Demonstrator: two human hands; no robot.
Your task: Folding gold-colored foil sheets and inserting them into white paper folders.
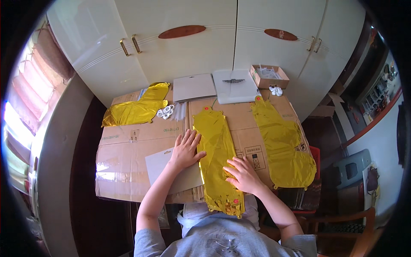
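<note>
Grey shirt fabric (pixel 222 240) filled the bottom edge, and from it 2 bare forearms reached up onto a table covered with flattened brown cardboard (pixel 128 141). Between the hands lay a long gold foil balloon (pixel 216 150), uninflated and flat, its length running from the person's lap away toward the cupboards, with its crinkled lower end hanging over the table's near edge. The left hand (pixel 186 150) lay palm down, fingers spread, on the cardboard at the balloon's left edge, its thumb touching the foil. The right hand (pixel 244 173) rested flat on the balloon's lower right side, fingers together and pointing left across the foil. The foil was shiny, wrinkled and yellow-gold, with a small red spot at its far tip. A white card (pixel 156 165) lay under the left wrist. To the right lay a 2nd gold balloon (pixel 282 145), also flat; a 3rd (pixel 137 109) sat at the far left corner. Near the far edge were small white rings (pixel 165 112), a grey folder (pixel 193 87), a white pad (pixel 234 85) and an open cardboard box (pixel 269 76).
</note>
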